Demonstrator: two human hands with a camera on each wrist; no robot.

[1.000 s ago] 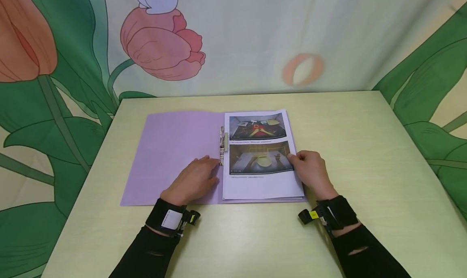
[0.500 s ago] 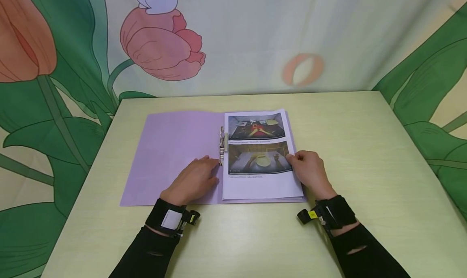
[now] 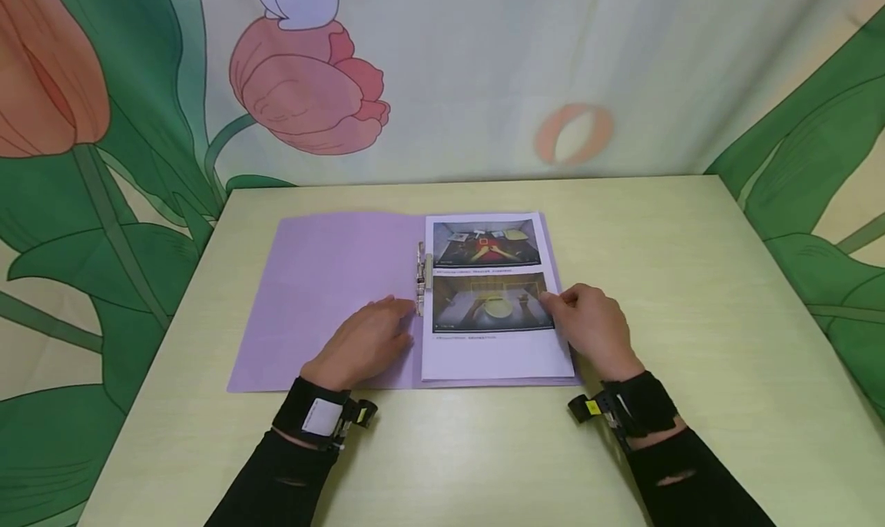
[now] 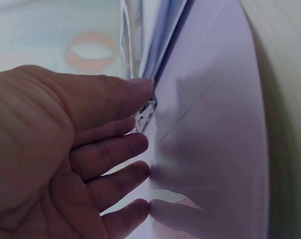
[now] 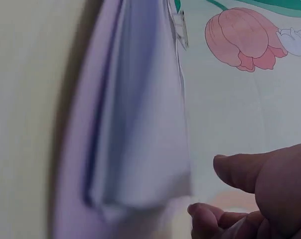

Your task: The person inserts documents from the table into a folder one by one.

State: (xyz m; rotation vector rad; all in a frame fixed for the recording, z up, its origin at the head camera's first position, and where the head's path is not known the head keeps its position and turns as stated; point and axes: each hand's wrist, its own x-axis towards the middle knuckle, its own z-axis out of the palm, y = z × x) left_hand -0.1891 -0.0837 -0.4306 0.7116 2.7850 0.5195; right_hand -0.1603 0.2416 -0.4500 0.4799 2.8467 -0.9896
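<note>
A purple folder lies spread on the table, a stack of printed sheets on its right half. The top sheet carries two photos. At the fold sits a metal binder clip mechanism. My left hand rests on the left cover beside the fold, fingertips against the purple surface and thumb close to the metal clip. My right hand is at the right edge of the sheets. In the right wrist view its thumb and forefinger stand apart, with the sheet's edge just beyond the forefinger's tip.
The pale table extends around the folder on all sides. Behind it hangs a curtain printed with flowers and leaves. Each wrist wears a black strap with a small camera.
The top sheet has settled slightly lower and lines up more closely with the stack. My right hand has shifted only a little at the sheet's edge; the left hand stays nearly still.
</note>
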